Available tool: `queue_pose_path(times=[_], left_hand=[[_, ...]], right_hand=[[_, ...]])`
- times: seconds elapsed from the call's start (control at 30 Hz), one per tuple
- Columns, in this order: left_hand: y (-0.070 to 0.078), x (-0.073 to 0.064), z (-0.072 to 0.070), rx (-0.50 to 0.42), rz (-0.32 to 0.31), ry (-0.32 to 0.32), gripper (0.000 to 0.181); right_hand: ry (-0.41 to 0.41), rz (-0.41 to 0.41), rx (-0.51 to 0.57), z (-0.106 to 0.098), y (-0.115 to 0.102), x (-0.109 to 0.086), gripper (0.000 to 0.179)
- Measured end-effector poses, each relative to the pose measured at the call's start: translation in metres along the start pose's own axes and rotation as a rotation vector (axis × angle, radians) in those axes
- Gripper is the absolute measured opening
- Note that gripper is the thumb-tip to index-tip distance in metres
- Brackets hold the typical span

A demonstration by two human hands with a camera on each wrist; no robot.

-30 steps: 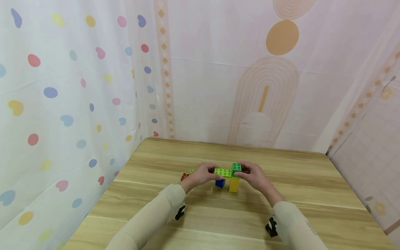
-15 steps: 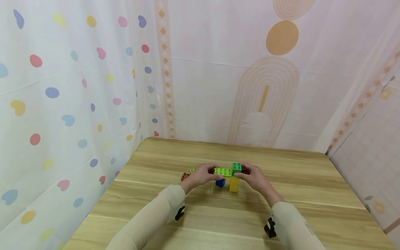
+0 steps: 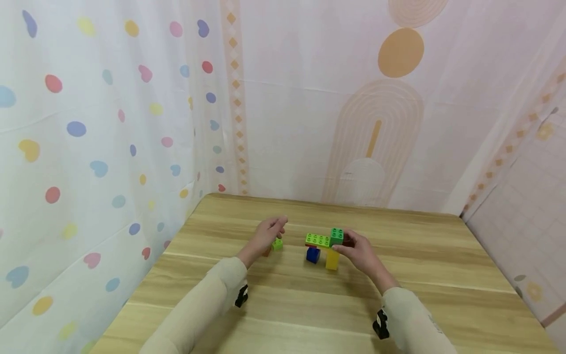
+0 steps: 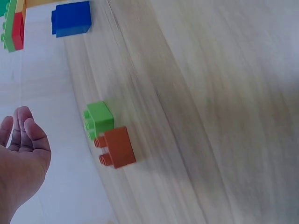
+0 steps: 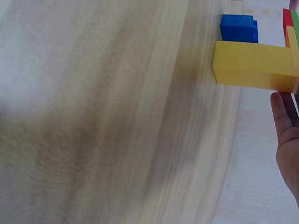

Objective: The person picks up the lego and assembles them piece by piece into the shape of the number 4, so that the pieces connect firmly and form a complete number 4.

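Observation:
My right hand (image 3: 361, 253) pinches a dark green brick (image 3: 337, 236) at the top of a small brick structure. Beneath that brick stands a yellow pillar (image 5: 252, 64). A long lime-green brick (image 3: 317, 240) juts out to the left, with a red brick (image 4: 18, 31) under its far end. Empty, with fingers loosely bent, my left hand (image 3: 267, 233) hovers above two loose bricks. These are a small lime-green brick (image 4: 100, 116) and a reddish-brown brick (image 4: 119, 147), side by side on the table and partly hidden in the head view.
A blue brick (image 3: 313, 255) sits on the wooden table (image 3: 305, 305) below the overhanging red end, apart from it. Curtains (image 3: 283, 123) hang behind the table's back edge and along its left side. Each sleeve has a black device (image 3: 241, 296) at the wrist.
My left hand has let go of the long lime-green brick's end and moved left and up, over the loose bricks. My right hand keeps its hold on the dark green brick.

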State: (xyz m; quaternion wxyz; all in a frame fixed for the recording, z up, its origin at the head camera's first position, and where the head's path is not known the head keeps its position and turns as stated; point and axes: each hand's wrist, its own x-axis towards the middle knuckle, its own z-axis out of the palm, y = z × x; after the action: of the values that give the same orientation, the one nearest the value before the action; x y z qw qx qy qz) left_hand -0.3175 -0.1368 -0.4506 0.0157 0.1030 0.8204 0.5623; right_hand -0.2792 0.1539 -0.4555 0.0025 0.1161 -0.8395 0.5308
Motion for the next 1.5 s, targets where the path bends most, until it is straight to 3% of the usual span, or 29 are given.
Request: queue_pose_path(times=[0.23, 0.47, 0.73, 1.07, 1.5], left_hand=[[-0.004, -0.003, -0.003, 0.031, 0.008, 0.046, 0.042], [-0.007, -0.008, 0.005, 0.066, 0.021, 0.092, 0.034], [-0.012, -0.015, 0.021, 0.093, 0.046, 0.079, 0.032], [-0.018, -0.022, 0.042, 0.069, -0.019, 0.057, 0.038], [-0.024, -0.021, 0.058, 0.008, -0.093, -0.028, 0.043]], right_hand=[[0.072, 0.031, 0.007, 0.007, 0.004, -0.002, 0.038], [0.156, 0.03, 0.014, 0.014, 0.003, -0.005, 0.031], [0.213, 0.029, 0.03, 0.021, 0.003, -0.009, 0.031], [0.251, 0.083, 0.074, 0.025, -0.002, -0.012, 0.034], [0.367, 0.055, 0.056, 0.039, -0.002, -0.017, 0.039]])
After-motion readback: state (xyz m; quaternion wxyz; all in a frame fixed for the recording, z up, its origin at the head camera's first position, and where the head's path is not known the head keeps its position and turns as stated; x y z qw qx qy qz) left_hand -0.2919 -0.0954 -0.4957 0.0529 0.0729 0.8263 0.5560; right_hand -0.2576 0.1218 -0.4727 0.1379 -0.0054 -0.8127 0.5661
